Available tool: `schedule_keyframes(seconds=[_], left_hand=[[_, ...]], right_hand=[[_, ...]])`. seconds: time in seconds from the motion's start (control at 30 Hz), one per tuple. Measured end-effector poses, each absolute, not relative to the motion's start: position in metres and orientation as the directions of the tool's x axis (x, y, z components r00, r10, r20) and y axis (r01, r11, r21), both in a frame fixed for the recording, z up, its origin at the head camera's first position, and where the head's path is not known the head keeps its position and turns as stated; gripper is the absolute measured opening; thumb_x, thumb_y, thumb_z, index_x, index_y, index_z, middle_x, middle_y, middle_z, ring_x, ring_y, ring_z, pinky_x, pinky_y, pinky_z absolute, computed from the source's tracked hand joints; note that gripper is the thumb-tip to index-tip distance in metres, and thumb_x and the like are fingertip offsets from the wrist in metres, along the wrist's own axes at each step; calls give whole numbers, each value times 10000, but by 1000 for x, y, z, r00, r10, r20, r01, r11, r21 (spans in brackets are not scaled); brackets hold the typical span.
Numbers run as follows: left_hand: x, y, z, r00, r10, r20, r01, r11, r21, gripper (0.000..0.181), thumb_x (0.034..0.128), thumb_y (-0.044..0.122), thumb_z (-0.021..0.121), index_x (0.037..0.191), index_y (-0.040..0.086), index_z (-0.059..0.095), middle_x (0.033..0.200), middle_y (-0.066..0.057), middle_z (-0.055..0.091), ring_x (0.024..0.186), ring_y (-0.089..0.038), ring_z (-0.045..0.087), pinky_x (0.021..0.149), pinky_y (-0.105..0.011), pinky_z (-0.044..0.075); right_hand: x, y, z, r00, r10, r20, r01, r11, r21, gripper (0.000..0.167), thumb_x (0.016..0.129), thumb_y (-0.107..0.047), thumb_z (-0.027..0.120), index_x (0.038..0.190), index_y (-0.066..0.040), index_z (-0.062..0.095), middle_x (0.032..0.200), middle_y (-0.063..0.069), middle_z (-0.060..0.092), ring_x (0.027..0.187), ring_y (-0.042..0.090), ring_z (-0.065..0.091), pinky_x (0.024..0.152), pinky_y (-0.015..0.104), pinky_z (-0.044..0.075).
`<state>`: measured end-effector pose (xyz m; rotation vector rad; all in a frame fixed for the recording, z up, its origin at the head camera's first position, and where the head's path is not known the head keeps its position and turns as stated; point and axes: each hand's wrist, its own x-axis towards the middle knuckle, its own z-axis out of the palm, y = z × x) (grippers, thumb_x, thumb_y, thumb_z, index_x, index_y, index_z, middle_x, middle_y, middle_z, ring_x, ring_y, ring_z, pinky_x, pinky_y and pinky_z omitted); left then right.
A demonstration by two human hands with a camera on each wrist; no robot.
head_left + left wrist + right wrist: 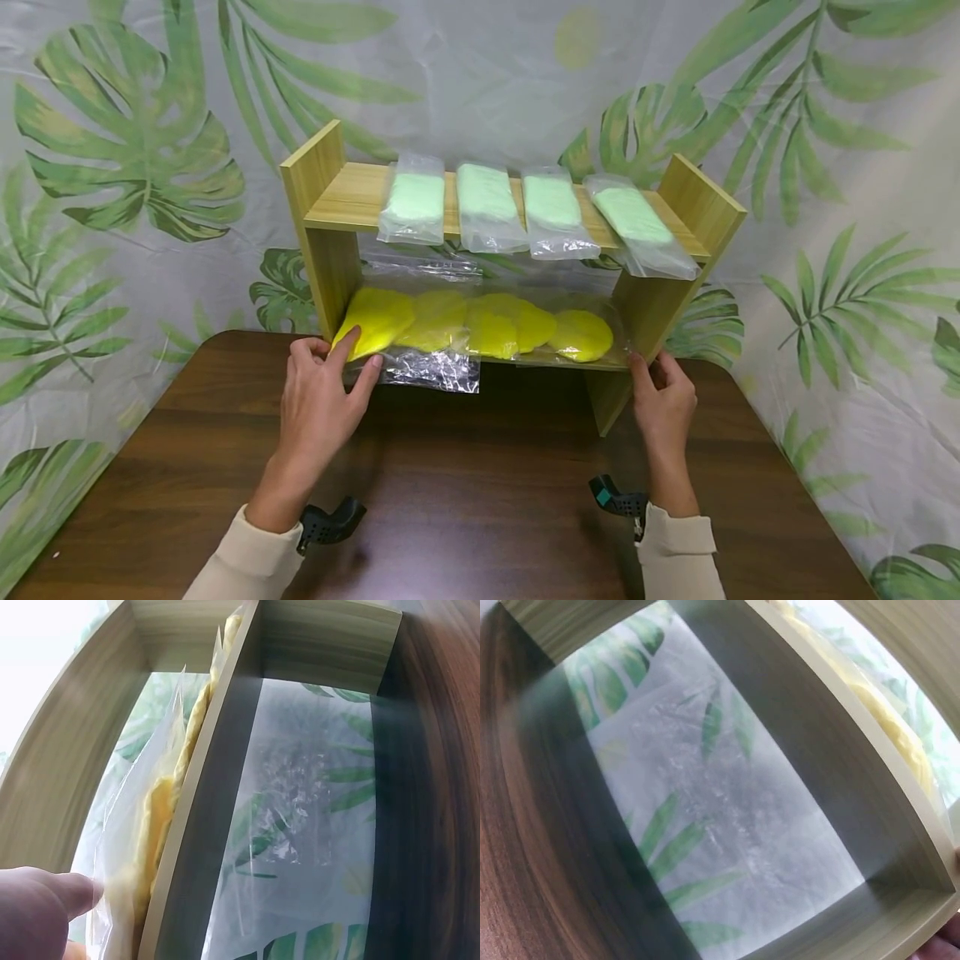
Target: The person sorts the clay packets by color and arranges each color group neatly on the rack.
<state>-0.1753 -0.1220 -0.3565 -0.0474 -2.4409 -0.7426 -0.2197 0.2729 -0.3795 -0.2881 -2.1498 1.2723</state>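
Note:
A row of clear bags with flat yellow contents (432, 321) lies on the lower board of a wooden shelf rack (337, 267). My left hand (318, 400) is at the leftmost yellow bag (378, 318), thumb and index finger spread apart and touching it. A finger (75, 892) meets the clear plastic in the left wrist view. At the rack's lower right corner, my right hand (666, 404) grips the side panel (656, 308) between thumb and fingers. Only bits of that hand show at the edge of the right wrist view.
Several clear packets of pale green material (487, 196) lie across the upper board (352, 196), their lower ends overhanging its front edge. The rack stands on a dark brown table (480, 500). Behind hangs a leaf-print cloth (495, 83).

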Motion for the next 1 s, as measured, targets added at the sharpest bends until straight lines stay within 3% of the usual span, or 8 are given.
schedule_keyframes(seconds=[0.43, 1.0], left_hand=[[-179, -120, -359, -832, -152, 534, 183, 834, 521, 527, 950, 443, 565, 1366, 119, 556, 1119, -248, 369, 965, -369, 415, 636, -485, 419], [-173, -127, -350, -867, -130, 481, 200, 793, 575, 500, 952, 421, 578, 1336, 101, 572, 1143, -253, 440, 1008, -386, 462, 775, -546, 400]], right_hand=[[-221, 273, -379, -752, 481, 450, -138, 552, -822, 279, 923, -357, 628, 1072, -142, 725, 935, 51, 724, 701, -9, 576, 601, 151, 417], [-219, 273, -378, -780, 450, 434, -148, 541, -828, 347, 932, -374, 623, 1148, -111, 696, 1054, 127, 711, 769, -103, 568, 651, 96, 425]])
